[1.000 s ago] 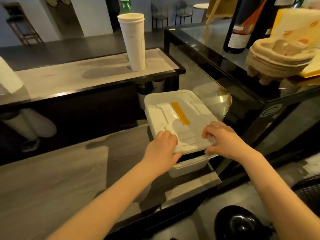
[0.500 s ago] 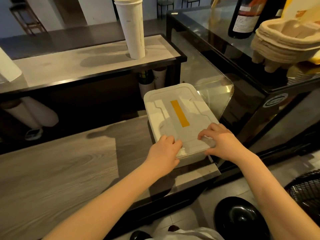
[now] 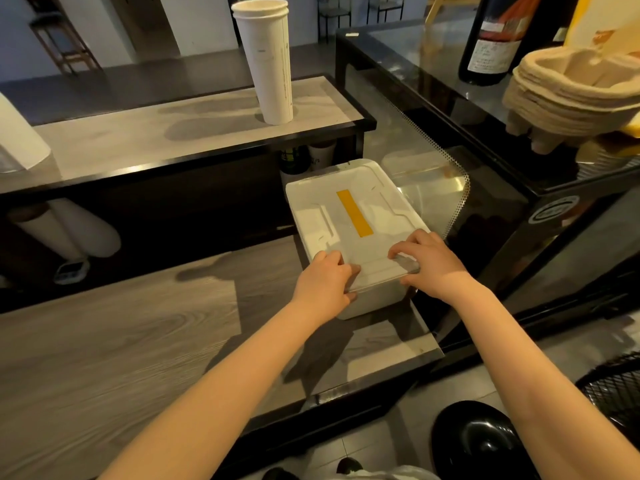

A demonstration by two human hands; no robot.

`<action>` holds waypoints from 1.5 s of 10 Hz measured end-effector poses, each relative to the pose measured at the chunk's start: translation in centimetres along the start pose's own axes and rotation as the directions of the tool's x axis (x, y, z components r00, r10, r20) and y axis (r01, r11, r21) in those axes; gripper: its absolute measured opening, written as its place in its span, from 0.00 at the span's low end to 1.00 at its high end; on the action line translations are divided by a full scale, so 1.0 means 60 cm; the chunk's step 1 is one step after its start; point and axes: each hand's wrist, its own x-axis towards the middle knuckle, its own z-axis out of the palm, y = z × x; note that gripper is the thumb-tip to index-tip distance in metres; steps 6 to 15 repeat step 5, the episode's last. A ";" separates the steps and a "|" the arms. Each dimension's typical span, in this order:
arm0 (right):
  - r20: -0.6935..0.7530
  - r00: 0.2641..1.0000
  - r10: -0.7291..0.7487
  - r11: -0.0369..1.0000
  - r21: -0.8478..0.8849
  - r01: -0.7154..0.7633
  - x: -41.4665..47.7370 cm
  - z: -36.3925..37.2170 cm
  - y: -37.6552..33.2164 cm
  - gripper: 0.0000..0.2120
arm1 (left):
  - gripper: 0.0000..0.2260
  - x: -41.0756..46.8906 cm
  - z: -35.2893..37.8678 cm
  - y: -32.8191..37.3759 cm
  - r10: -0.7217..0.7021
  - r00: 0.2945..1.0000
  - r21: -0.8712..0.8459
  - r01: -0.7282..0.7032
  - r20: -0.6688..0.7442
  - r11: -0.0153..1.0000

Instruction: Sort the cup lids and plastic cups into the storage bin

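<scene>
Head view: one lidded white rectangular plastic storage bin (image 3: pixel 353 209) sits at the right end of the grey wood-grain counter (image 3: pixel 138 341). Two hands grip its near edge, left hand (image 3: pixel 323 282) and right hand (image 3: pixel 431 265), fingers curled. One tall white paper-cup stack (image 3: pixel 268 64) stands behind.

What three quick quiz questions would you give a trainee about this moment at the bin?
1. True or false: the left hand and the right hand both grip the near end of the lid that lies on the storage bin.
2. Where does the tall stack of white cups stand? A: on the upper shelf behind the bin. B: inside the bin. C: on the floor.
3. Fill in: the strip on the lid is ___ in colour.
Key: 1 true; 2 A; 3 yellow.
</scene>
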 end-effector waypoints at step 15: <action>-0.017 0.999 -0.037 0.999 -0.015 0.036 0.006 -0.016 -0.108 0.21 | 0.22 -0.042 -0.047 -0.098 -0.083 0.996 -0.113 0.078 -0.043 0.991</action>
